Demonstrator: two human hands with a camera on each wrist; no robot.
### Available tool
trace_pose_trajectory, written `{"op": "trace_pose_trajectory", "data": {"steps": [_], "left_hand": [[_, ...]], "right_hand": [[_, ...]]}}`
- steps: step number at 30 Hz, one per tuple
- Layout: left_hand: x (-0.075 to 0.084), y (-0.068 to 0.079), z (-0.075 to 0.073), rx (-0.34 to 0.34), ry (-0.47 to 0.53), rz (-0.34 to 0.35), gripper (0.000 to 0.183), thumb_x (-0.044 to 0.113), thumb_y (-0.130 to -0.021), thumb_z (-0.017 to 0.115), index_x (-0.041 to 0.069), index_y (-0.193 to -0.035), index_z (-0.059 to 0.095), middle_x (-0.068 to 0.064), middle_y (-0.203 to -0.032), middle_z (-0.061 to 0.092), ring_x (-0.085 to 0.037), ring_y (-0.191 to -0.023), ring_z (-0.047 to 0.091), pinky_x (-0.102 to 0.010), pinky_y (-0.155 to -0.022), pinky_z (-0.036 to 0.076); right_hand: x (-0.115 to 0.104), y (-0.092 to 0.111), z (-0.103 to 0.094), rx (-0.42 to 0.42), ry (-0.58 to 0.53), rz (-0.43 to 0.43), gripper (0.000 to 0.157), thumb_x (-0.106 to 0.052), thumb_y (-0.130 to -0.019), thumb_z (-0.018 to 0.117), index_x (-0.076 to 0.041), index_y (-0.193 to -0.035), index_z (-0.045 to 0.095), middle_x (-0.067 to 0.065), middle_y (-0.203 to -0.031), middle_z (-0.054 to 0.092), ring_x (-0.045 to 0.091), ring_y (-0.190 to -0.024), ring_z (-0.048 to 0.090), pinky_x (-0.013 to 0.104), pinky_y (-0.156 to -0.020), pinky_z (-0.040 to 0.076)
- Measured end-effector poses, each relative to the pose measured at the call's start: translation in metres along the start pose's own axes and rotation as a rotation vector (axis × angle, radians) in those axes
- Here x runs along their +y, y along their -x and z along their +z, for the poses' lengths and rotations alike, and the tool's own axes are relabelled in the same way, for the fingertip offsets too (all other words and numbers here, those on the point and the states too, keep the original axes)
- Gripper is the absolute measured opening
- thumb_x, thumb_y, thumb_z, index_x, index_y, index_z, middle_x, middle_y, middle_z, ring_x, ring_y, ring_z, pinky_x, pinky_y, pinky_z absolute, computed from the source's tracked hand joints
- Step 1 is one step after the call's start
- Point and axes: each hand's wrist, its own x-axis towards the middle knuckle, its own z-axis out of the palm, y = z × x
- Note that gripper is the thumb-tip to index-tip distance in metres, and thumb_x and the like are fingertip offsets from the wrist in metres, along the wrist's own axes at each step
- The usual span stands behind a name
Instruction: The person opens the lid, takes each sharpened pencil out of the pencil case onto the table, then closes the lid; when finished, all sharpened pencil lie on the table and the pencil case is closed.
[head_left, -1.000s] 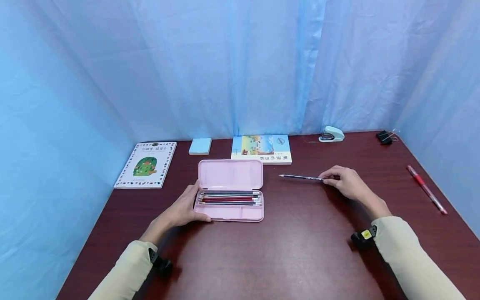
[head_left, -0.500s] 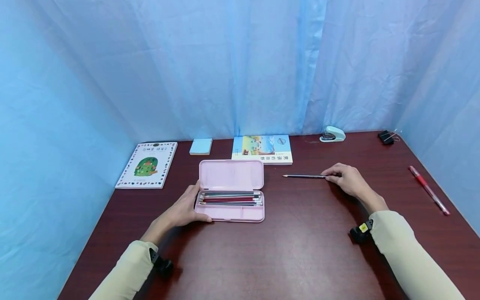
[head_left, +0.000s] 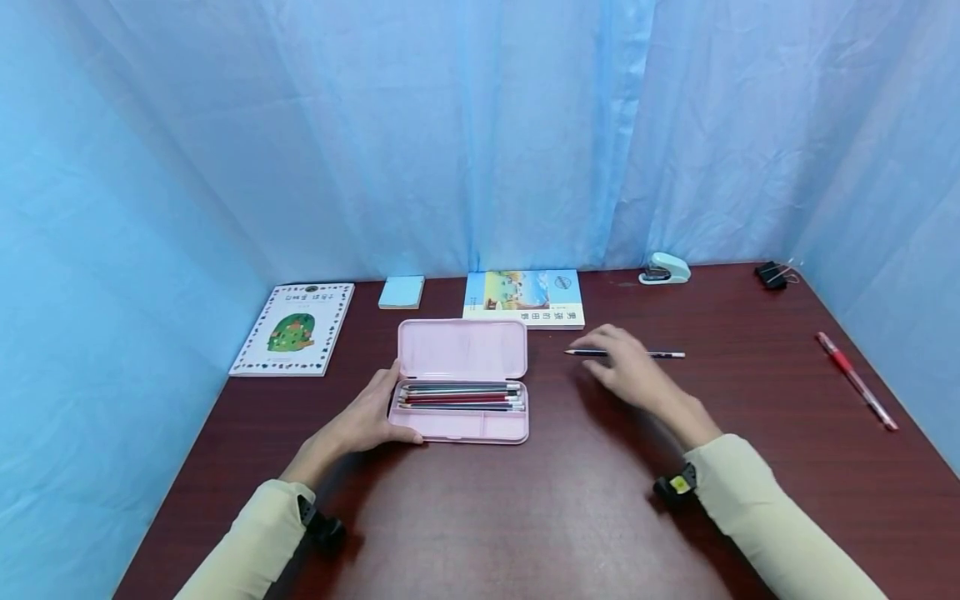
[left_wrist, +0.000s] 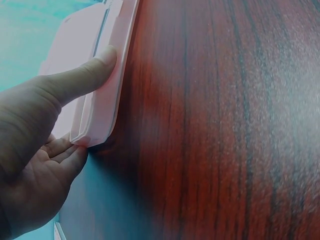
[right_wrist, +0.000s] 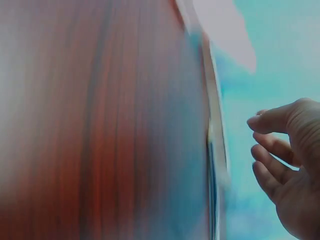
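A pink pencil case (head_left: 462, 350) lies open on the table, its lid folded back. Several pencils (head_left: 459, 398) fill its rear compartment. My left hand (head_left: 365, 419) grips the left end of the case; in the left wrist view the thumb (left_wrist: 82, 80) presses its front edge and the fingers wrap the end. One dark pencil (head_left: 666, 355) with a white end lies on the table to the right of the case. Over its middle is my right hand (head_left: 632, 372), holding nothing, fingers loosely bent. The right wrist view has this hand apart from the pencil (right_wrist: 213, 187).
A white book (head_left: 292, 330) lies at the left, with a blue sticky-note pad (head_left: 401, 292) near it. Behind the case is a second book (head_left: 525, 298). A stapler (head_left: 665, 269), a black binder clip (head_left: 772, 275) and a red pen (head_left: 855, 379) lie to the right.
My right hand has let go of the dark pencil's right end, leaving it on the table, and has moved left over it. The left hand still holds the pencil case.
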Motion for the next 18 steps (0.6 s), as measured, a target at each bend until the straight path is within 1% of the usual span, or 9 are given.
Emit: {"op": "trace_pose_trajectory", "data": {"steps": [2,4,7,9,13,16,18], "left_hand": [[0.0,0.0,0.0,0.0,0.002,0.001,0.125,0.051,-0.06,0.081,0.005,-0.148,0.005,-0.013,-0.135,0.032,-0.024,-0.117,0.037,-0.042,-0.1,0.033],[0.0,0.0,0.0,0.001,0.007,0.002,0.125,0.051,-0.06,0.081,0.006,-0.148,0.005,-0.014,-0.135,0.031,-0.024,-0.117,0.037,-0.042,-0.1,0.032],[0.0,0.0,0.0,-0.001,0.01,0.001,0.125,0.051,-0.06,0.081,0.006,-0.148,0.005,-0.014,-0.135,0.031,-0.024,-0.117,0.037,-0.042,-0.1,0.033],[0.0,0.0,0.001,-0.006,0.011,0.0,0.124,0.051,-0.06,0.081,0.006,-0.148,0.005,-0.013,-0.135,0.032,-0.024,-0.116,0.037,-0.043,-0.1,0.033],[0.0,0.0,0.001,-0.012,0.012,-0.007,0.124,0.05,-0.06,0.081,0.006,-0.148,0.006,-0.013,-0.134,0.033,-0.023,-0.116,0.037,-0.043,-0.101,0.033],[0.0,0.0,0.001,-0.005,0.009,-0.006,0.124,0.05,-0.06,0.082,0.005,-0.148,0.007,-0.013,-0.134,0.033,-0.023,-0.116,0.037,-0.043,-0.1,0.033],[0.0,0.0,0.0,0.002,0.001,-0.002,0.124,0.05,-0.06,0.082,0.004,-0.148,0.007,-0.013,-0.135,0.033,-0.023,-0.116,0.038,-0.042,-0.1,0.033]], "right_hand": [[-0.021,-0.008,0.013,-0.031,-0.055,-0.038,0.03,-0.004,-0.081,0.067,-0.008,-0.11,0.065,0.005,-0.107,0.059,0.023,-0.104,0.053,0.043,-0.09,0.039],[-0.039,-0.014,0.027,-0.068,-0.084,-0.077,0.03,-0.005,-0.081,0.067,-0.008,-0.111,0.065,0.004,-0.108,0.059,0.021,-0.103,0.054,0.04,-0.09,0.041],[-0.06,-0.02,0.046,-0.131,-0.097,-0.13,0.029,-0.006,-0.081,0.067,-0.006,-0.11,0.064,0.004,-0.106,0.06,0.018,-0.1,0.055,0.037,-0.088,0.043],[-0.071,-0.022,0.056,-0.181,-0.078,-0.15,0.027,-0.008,-0.082,0.066,-0.007,-0.109,0.064,0.003,-0.106,0.06,0.017,-0.1,0.055,0.036,-0.088,0.043],[-0.085,-0.024,0.069,-0.255,0.003,-0.134,0.026,-0.014,-0.085,0.064,-0.008,-0.111,0.062,0.003,-0.107,0.06,0.016,-0.103,0.053,0.034,-0.091,0.041],[-0.091,-0.024,0.073,-0.278,0.046,-0.108,0.029,-0.015,-0.085,0.065,-0.008,-0.112,0.061,0.004,-0.108,0.059,0.018,-0.104,0.053,0.035,-0.092,0.04],[-0.093,-0.023,0.074,-0.285,0.052,-0.101,0.028,-0.014,-0.084,0.065,-0.008,-0.112,0.062,0.004,-0.107,0.06,0.019,-0.102,0.054,0.036,-0.09,0.041]]}}
